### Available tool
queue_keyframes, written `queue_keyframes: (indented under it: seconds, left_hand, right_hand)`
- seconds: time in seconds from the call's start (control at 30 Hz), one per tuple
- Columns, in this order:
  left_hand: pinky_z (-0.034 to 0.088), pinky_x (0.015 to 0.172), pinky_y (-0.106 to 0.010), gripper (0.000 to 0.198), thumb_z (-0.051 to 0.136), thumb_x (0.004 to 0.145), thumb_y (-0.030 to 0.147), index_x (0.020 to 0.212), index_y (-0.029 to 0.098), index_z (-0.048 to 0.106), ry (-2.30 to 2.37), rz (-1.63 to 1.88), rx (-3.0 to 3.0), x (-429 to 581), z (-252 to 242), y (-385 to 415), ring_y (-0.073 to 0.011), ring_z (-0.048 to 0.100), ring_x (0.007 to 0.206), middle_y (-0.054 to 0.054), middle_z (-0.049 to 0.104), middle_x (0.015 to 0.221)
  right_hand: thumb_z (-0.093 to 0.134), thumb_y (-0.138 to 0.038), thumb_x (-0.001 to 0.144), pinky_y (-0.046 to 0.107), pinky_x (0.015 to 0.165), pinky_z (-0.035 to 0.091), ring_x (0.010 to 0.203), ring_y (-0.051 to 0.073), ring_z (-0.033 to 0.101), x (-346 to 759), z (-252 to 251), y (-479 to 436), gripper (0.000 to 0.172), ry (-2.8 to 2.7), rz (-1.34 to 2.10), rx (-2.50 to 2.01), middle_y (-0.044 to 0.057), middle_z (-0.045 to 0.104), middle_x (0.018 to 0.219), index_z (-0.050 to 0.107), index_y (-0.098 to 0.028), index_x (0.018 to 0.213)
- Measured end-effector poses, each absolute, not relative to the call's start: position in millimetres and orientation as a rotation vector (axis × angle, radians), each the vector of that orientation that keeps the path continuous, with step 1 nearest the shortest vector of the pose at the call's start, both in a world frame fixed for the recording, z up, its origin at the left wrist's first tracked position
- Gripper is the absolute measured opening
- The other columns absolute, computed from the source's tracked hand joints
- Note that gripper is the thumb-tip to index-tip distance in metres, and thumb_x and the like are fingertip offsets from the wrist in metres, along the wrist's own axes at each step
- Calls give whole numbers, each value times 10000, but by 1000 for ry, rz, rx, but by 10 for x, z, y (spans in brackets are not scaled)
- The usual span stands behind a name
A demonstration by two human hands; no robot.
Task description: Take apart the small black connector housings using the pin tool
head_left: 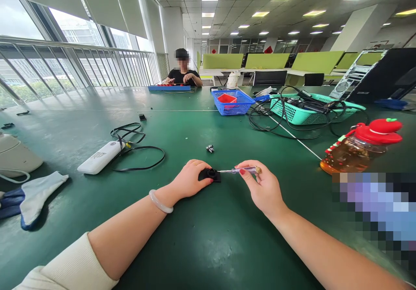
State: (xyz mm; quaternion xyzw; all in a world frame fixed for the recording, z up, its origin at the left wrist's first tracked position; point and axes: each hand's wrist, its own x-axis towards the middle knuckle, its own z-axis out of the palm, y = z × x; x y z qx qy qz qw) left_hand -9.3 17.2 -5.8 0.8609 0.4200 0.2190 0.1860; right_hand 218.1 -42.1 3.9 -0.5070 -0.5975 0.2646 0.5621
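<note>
My left hand (192, 178) is closed around a small black part (212, 175), pinning it against the green table; its exact kind is hard to make out. In my right hand (262, 186) is a screwdriver (245, 170) with a clear purplish handle, gripped between thumb and fingers. The screwdriver lies nearly level, its thin metal shaft pointing left, and the tip reaches the black part. Just beyond my hands sits a little cluster of silvery metal pieces (210, 148).
Left of me lie a white power bank (101, 157) with a black cable and a glove (42, 197). A blue basket (234, 107), a green basket (294, 113) full of cables and a red-lidded bottle (354, 153) stand right. Across the table sits a person (184, 73).
</note>
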Motion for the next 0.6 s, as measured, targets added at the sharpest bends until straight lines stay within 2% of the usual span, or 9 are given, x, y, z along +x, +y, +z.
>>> queue_keyframes:
  seconds: [0.1, 0.2, 0.37, 0.5, 0.6]
  left_hand:
    - [403, 1108, -486, 307, 697, 831, 347, 1109, 221, 669, 1179, 613, 2428, -101, -77, 189, -290, 570, 1203, -73, 694, 1201]
    - [407, 1107, -494, 326, 717, 812, 359, 1108, 228, 679, 1169, 634, 2429, -108, -96, 203, -297, 572, 1206, -75, 696, 1204]
    - [420, 1103, -493, 349, 734, 793, 361, 1109, 221, 690, 1176, 639, 2432, -106, -101, 207, -301, 583, 1197, -85, 697, 1200]
    - [425, 1105, -496, 362, 742, 786, 373, 1116, 231, 694, 1180, 651, 2421, -110, -108, 213, -303, 586, 1202, -79, 703, 1192]
    - [419, 1114, -499, 379, 761, 773, 383, 1114, 228, 701, 1183, 657, 2414, -116, -127, 225, -306, 582, 1213, -86, 697, 1210]
  right_hand:
    - [614, -492, 883, 346, 757, 517, 849, 218, 668, 2179, 37, -420, 246, -1540, 552, -1224, 39, 736, 907, 690, -258, 892]
    - [610, -448, 888, 348, 751, 520, 827, 216, 670, 2186, 34, -401, 199, -1630, 500, -1249, 30, 738, 902, 687, -265, 886]
    - [607, -406, 892, 417, 860, 525, 871, 240, 678, 2193, 65, -430, 153, -1688, 326, -1187, 40, 741, 906, 679, -273, 875]
    - [594, -375, 908, 475, 996, 482, 909, 244, 679, 2194, 85, -469, 122, -1673, 217, -1109, 36, 740, 870, 654, -280, 860]
    - [589, -329, 912, 486, 1021, 472, 911, 239, 684, 2192, 95, -474, 86, -1743, 187, -1056, 29, 737, 863, 642, -280, 866]
